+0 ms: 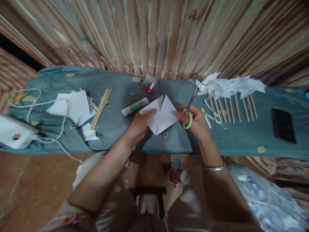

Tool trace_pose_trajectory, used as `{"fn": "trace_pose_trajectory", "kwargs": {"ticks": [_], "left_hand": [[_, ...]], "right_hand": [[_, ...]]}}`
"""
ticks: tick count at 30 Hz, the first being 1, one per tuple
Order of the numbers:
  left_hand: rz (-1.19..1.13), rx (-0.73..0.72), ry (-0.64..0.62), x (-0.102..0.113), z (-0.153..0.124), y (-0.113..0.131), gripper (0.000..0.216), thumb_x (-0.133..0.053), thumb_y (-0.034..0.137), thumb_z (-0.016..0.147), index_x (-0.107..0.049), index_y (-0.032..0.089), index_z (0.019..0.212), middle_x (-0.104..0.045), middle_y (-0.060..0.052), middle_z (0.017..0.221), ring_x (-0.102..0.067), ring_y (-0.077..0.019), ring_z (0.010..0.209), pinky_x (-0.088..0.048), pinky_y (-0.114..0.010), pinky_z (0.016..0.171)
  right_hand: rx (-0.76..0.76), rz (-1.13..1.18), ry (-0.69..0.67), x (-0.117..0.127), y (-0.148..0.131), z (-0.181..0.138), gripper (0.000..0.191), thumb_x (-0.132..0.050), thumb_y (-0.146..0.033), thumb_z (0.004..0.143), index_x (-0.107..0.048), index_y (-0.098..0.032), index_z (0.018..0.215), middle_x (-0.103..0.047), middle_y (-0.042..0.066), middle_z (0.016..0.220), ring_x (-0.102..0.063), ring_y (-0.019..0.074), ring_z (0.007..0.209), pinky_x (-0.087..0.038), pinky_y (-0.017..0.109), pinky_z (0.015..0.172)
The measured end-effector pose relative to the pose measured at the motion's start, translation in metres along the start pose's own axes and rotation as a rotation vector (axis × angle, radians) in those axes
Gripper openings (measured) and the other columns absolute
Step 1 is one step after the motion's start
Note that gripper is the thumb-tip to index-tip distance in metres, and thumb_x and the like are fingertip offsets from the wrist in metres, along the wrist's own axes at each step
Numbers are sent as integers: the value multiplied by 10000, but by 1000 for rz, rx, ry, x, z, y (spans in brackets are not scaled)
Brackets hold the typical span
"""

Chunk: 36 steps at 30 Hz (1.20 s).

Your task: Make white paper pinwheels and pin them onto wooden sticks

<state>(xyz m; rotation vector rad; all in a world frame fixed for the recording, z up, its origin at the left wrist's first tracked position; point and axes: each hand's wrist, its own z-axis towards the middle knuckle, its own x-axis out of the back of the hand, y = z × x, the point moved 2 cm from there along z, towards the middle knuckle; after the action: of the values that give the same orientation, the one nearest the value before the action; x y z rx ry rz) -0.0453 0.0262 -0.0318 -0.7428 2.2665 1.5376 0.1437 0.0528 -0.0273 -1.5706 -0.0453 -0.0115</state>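
My left hand (pixel 140 124) pinches the left side of a white square of paper (pixel 161 116) that is creased along its diagonals and cut partway in from the corners. My right hand (pixel 196 120) touches the paper's right corner with its fingertips while gripping scissors (pixel 190 108) with pale green handles, their blades pointing up and away. The paper hovers just above the table covered in teal cloth (pixel 116 129). A glue stick (pixel 135 106) lies close to the paper's upper left.
Finished white paper pinwheels on wooden sticks (pixel 231 96) lie in a row at the right, beside a black phone (pixel 283 125). A small red box of pins (pixel 148 85), loose sticks (pixel 100 108), white paper sheets (pixel 72 104), a white device (pixel 12 132) with cable sit at the left.
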Motion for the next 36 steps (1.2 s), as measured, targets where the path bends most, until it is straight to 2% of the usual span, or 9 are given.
{"fn": "trace_pose_trajectory", "kwargs": {"ticks": [5,9,11,14,17,22,27,30,36], "left_hand": [[43,7,-26,2,1,-4,260,-809,305,707,-727,129,881,-780,-104,917,-712,-311,1025,-552,-407,931],[-43,68,-143,-3,-4,2,446,-638,581,845,-717,168,995,-766,-111,1034,-670,-329,1144,-560,-430,936],[-71,82,-197,-7,-9,6,496,-556,622,887,-696,190,1087,-749,-110,1109,-651,-325,1183,-557,-450,939],[-112,56,-194,-11,-15,4,450,-627,581,860,-674,224,1129,-721,-98,1205,-604,-321,1258,-529,-466,980],[-122,19,-169,-14,-17,-4,427,-777,490,752,-682,223,1072,-703,-91,1249,-559,-328,1312,-489,-478,1028],[-65,-29,-124,-18,-16,-15,311,-829,354,704,-687,171,911,-743,-86,1106,-632,-279,1196,-525,-419,976],[-114,-26,8,-18,-13,-13,253,-716,246,834,-667,208,1079,-736,-53,1131,-698,-201,1032,-561,-376,900],[-138,-4,63,-17,-12,-9,233,-598,243,933,-621,208,1162,-739,-43,1096,-707,-182,985,-567,-356,894],[-191,7,143,-12,-5,4,204,-435,263,1019,-608,203,1107,-742,-20,914,-718,-165,891,-573,-307,868]], "right_hand": [[-59,3,-43,-5,2,-1,358,-887,-350,528,-680,-226,792,-567,-82,609,-452,75,529,-366,223,493],[-102,66,45,-9,5,0,375,-889,-331,496,-676,-223,785,-568,-86,621,-437,71,532,-332,218,483],[-121,125,115,-13,7,1,381,-886,-335,492,-660,-225,778,-572,-86,636,-447,73,543,-342,220,495],[-123,207,195,-20,11,1,377,-876,-349,507,-633,-226,768,-561,-88,642,-446,72,556,-359,220,515],[-117,246,227,-29,15,1,397,-872,-392,522,-613,-234,778,-548,-86,641,-452,75,565,-367,221,523],[-99,278,216,-42,18,0,401,-852,-414,532,-593,-242,785,-548,-78,655,-483,93,605,-402,241,567],[-113,295,170,-50,17,-2,413,-854,-413,531,-586,-247,798,-543,-77,676,-496,100,633,-436,250,597],[-116,322,173,-54,14,-3,428,-870,-410,500,-581,-246,770,-548,-80,661,-484,92,610,-444,243,582],[-143,200,49,-57,8,-10,456,-877,-513,551,-611,-243,805,-617,-40,698,-527,118,609,-481,283,595]]}}
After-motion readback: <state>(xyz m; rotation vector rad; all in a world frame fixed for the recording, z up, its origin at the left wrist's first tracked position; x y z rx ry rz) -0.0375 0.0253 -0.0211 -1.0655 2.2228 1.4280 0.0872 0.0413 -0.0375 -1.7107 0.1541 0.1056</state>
